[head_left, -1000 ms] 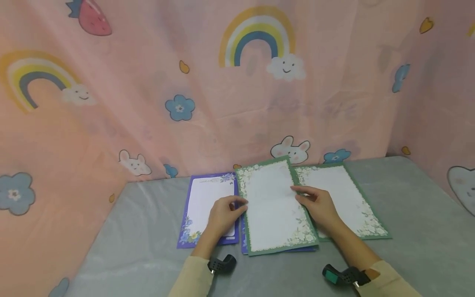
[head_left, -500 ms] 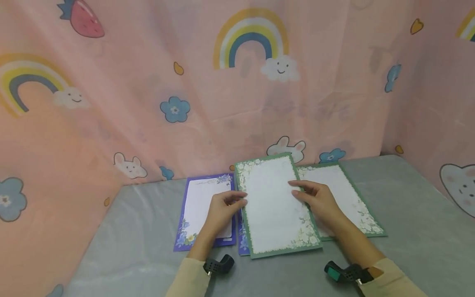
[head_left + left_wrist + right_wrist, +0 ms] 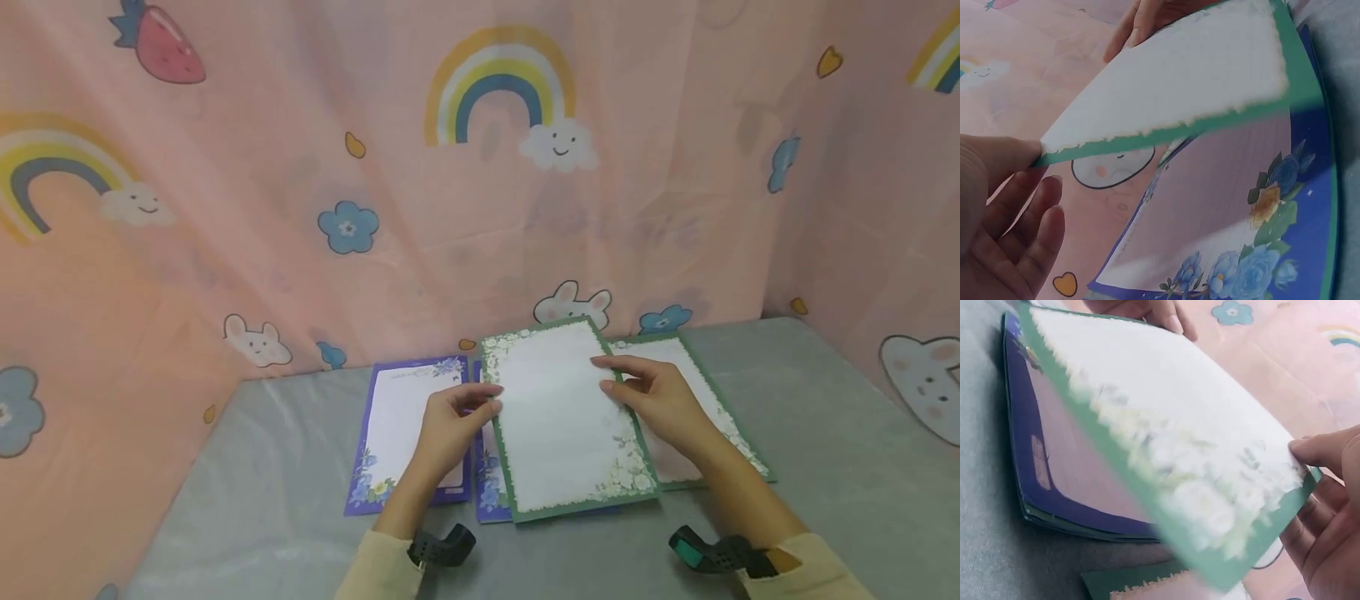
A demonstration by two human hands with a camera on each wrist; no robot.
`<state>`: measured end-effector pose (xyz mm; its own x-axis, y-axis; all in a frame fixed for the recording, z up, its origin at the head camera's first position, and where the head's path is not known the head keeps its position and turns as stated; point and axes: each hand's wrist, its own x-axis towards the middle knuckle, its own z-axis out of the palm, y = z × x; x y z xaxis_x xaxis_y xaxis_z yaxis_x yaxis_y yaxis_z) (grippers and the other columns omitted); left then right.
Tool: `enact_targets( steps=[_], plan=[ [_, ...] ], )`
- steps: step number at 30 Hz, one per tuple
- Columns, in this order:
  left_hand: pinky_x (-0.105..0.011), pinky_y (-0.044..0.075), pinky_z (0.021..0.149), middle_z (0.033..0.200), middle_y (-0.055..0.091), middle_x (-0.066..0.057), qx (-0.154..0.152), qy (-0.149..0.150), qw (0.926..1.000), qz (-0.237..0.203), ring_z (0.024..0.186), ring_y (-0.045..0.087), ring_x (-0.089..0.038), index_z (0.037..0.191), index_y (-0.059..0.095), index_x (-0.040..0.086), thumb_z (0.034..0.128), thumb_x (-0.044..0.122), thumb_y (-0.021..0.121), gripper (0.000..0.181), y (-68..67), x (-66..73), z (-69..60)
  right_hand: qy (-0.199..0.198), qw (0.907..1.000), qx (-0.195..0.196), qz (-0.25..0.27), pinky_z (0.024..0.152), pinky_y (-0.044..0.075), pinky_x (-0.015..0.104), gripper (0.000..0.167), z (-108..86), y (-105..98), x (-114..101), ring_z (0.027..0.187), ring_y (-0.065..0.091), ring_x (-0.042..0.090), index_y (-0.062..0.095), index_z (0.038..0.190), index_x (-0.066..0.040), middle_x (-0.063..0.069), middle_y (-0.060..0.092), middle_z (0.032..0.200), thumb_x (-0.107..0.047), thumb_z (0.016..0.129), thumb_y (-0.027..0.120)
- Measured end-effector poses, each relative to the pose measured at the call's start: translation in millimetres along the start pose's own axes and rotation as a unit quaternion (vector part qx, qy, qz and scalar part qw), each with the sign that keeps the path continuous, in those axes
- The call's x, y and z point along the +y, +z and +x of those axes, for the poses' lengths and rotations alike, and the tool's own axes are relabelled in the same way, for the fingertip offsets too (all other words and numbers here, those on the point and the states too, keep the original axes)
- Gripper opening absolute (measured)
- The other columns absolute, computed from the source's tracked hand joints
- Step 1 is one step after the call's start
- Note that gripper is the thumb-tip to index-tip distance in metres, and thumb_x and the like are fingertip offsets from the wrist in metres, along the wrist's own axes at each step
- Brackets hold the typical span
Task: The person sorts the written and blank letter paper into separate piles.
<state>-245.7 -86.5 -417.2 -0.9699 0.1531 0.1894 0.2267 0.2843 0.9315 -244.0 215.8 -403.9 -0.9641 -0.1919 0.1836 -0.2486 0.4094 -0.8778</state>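
Observation:
Both hands hold up a sheet of green-bordered stationery paper (image 3: 558, 417) printed with white flowers. My left hand (image 3: 446, 429) pinches its left edge between thumb and fingers. On the opposite edge, my right hand (image 3: 667, 408) pinches it the same way, thumb on the printed face in the right wrist view. Beneath the raised sheet lies a stack (image 3: 1069, 462) with a purple-bordered, blue-flowered sheet (image 3: 1297, 225) on top, partly covered in the head view. Green edges show under that purple sheet in the wrist views.
Another purple-bordered sheet (image 3: 408, 433) lies left of the stack, partly behind my left arm. A second green-bordered sheet (image 3: 675, 462) lies to the right, partly behind my right hand. The grey-covered table (image 3: 277, 467) meets a pink patterned curtain (image 3: 420, 275) at the back.
The held green-bordered sheet has shifted right relative to the purple-bordered sheet below, uncovering more of that one's left side. Both hands keep their pinch. The head view has turned slightly right.

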Motion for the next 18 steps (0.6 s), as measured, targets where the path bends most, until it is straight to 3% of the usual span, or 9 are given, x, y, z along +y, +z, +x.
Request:
enact_targets(
  steps=[3,4,5,10,11,12,13,15,18],
  plan=[
    [-0.029,0.057,0.072,0.099,0.074,-0.012,0.006,0.009,0.9999,-0.009,0.082,0.069,-0.026,0.111,0.077,0.010,0.0924,0.016,0.073,0.020,0.4,4.0,-1.1,0.002,1.0000,0.002,-0.005,0.077,0.052,0.021,0.042,0.3,-0.6,-6.4,0.093,0.066,-0.006,0.061,0.140,-0.011,0.013,0.056,0.148,-0.026,0.101,0.064],
    [-0.029,0.057,0.069,0.098,0.074,-0.013,0.008,0.010,0.9998,-0.012,0.079,0.069,-0.028,0.111,0.076,0.009,0.0923,0.015,0.073,0.020,0.4,5.1,-1.3,0.007,1.0000,0.001,-0.005,0.075,0.051,0.022,0.043,0.3,-0.5,-8.1,0.087,0.065,-0.005,0.061,0.140,-0.012,0.014,0.060,0.142,-0.027,0.101,0.064],
    [-0.029,0.056,0.064,0.094,0.074,-0.015,0.010,0.009,0.9998,-0.013,0.075,0.069,-0.029,0.111,0.076,0.009,0.0922,0.014,0.073,0.020,0.4,5.6,-1.7,0.014,0.9999,-0.002,-0.002,0.071,0.050,0.023,0.043,0.1,-0.1,-9.7,0.077,0.062,-0.003,0.060,0.141,-0.013,0.013,0.068,0.126,-0.027,0.100,0.064],
    [-0.019,0.041,0.049,0.087,0.068,-0.019,0.023,-0.011,0.9997,-0.003,0.059,0.056,-0.012,0.117,0.074,0.010,0.0903,0.011,0.074,0.027,2.2,5.5,-3.2,0.036,0.9993,-0.013,0.007,0.053,0.041,0.031,0.044,-1.0,4.2,-13.1,0.052,0.038,0.008,0.061,0.140,-0.014,0.007,0.059,0.088,-0.027,0.099,0.066],
    [-0.018,0.038,0.048,0.088,0.066,-0.019,0.025,-0.013,0.9996,0.001,0.058,0.052,-0.010,0.119,0.074,0.010,0.0901,0.010,0.074,0.029,2.6,5.5,-3.5,0.035,0.9993,-0.014,0.006,0.050,0.039,0.031,0.043,-1.0,5.2,-13.2,0.051,0.036,0.008,0.061,0.140,-0.014,0.008,0.061,0.093,-0.026,0.099,0.066],
    [-0.018,0.037,0.048,0.093,0.066,-0.019,0.027,-0.013,0.9995,0.003,0.057,0.049,-0.007,0.121,0.073,0.011,0.0900,0.010,0.074,0.031,3.1,5.9,-3.4,0.032,0.9994,-0.015,0.004,0.050,0.039,0.031,0.043,-1.1,5.9,-13.2,0.052,0.036,0.008,0.060,0.140,-0.013,0.010,0.064,0.109,-0.025,0.099,0.065],
    [-0.018,0.037,0.048,0.099,0.067,-0.018,0.029,-0.011,0.9995,0.003,0.056,0.047,-0.006,0.122,0.072,0.010,0.0900,0.009,0.074,0.032,3.4,6.5,-3.3,0.034,0.9993,-0.016,0.004,0.048,0.037,0.032,0.043,-0.9,6.6,-13.3,0.050,0.032,0.009,0.060,0.141,-0.012,0.014,0.064,0.106,-0.024,0.099,0.065],
    [-0.017,0.037,0.048,0.112,0.067,-0.017,0.029,-0.007,0.9995,0.000,0.057,0.046,-0.004,0.125,0.071,0.009,0.0900,0.008,0.074,0.035,3.9,7.9,-3.3,0.035,0.9993,-0.016,0.001,0.047,0.036,0.031,0.043,-1.2,7.4,-12.9,0.050,0.031,0.009,0.060,0.141,-0.011,0.019,0.064,0.122,-0.022,0.100,0.065],
    [-0.017,0.038,0.049,0.119,0.067,-0.015,0.029,-0.005,0.9996,0.004,0.059,0.046,-0.005,0.125,0.071,0.009,0.0899,0.008,0.074,0.035,3.8,10.0,-3.6,0.043,0.9989,-0.017,-0.004,0.050,0.039,0.030,0.044,-2.9,7.5,-12.7,0.057,0.044,0.008,0.058,0.142,-0.010,0.020,0.059,0.140,-0.023,0.100,0.064]
  ],
)
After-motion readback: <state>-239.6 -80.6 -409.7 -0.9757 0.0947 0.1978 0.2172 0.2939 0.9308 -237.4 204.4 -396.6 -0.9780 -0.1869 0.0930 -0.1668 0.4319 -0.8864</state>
